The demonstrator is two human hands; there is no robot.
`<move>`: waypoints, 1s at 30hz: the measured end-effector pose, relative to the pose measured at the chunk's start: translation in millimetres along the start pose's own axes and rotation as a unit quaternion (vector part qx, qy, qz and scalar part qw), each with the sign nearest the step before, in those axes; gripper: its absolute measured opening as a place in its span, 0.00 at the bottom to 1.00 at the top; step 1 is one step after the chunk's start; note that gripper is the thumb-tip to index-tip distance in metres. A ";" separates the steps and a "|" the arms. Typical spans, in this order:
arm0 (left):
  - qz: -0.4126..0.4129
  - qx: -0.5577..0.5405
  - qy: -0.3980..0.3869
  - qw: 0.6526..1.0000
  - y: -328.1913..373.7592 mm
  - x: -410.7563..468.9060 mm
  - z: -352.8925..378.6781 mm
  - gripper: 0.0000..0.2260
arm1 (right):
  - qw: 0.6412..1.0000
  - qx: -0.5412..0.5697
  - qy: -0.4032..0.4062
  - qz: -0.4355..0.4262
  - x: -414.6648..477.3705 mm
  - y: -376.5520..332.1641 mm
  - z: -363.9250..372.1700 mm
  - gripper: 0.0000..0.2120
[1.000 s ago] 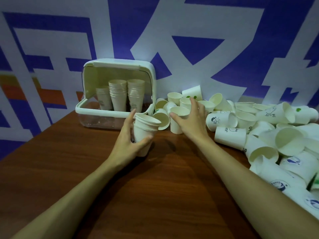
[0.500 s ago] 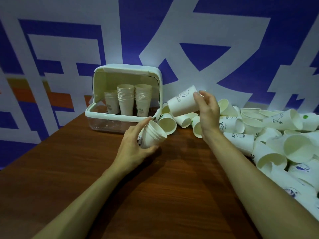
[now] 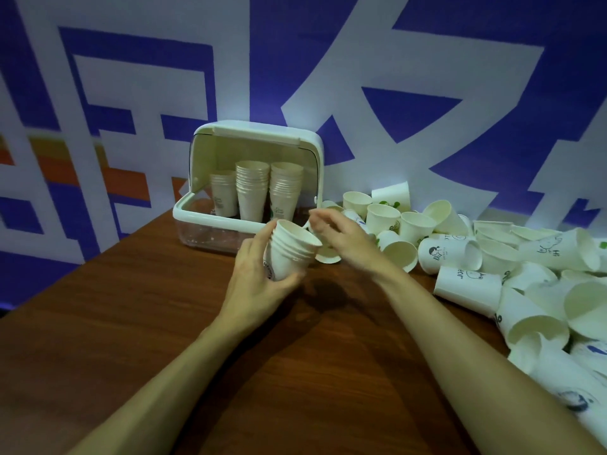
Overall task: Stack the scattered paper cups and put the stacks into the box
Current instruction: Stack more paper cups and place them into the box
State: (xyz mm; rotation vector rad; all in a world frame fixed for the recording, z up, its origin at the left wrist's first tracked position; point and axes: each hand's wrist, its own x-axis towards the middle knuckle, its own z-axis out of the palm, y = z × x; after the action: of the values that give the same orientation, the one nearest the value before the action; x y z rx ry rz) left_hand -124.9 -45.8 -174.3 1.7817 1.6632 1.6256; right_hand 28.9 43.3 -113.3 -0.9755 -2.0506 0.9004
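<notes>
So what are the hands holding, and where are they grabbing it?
The left hand grips the stack of cups round its lower side. The right hand beside it looks empty, though blurred.

head-worn view, looking down-forward, near table [image 3: 164,323]

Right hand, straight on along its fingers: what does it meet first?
Likely the rim of the cup stack held in the left hand: the right hand points its fingers left at it. The box lies beyond; motion blur leaves depth unsure.
</notes>
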 end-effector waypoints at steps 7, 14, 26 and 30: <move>-0.035 -0.058 -0.009 0.998 -1.2 5.3 -9.4 0.37 | 0.959 -0.262 0.078 0.068 30.6 58.8 4.2 0.21; 0.007 0.018 -0.019 1.000 5.0 -0.7 -7.9 0.39 | 0.940 -0.015 0.324 0.108 7.1 45.1 -16.9 0.09; 0.056 0.065 -0.055 0.995 13.8 -8.5 2.9 0.41 | 0.984 0.066 0.163 -0.007 -29.8 5.8 -27.7 0.06; 0.057 0.040 -0.055 0.996 15.4 -9.1 3.8 0.39 | 0.985 -0.015 0.170 -0.013 -25.0 6.0 -22.4 0.09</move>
State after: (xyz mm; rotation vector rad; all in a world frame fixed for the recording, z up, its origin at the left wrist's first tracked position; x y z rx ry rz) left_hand -110.9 -56.4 -169.1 2.0009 1.6255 1.4937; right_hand 61.0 32.0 -113.4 -1.0389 -1.7866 0.6398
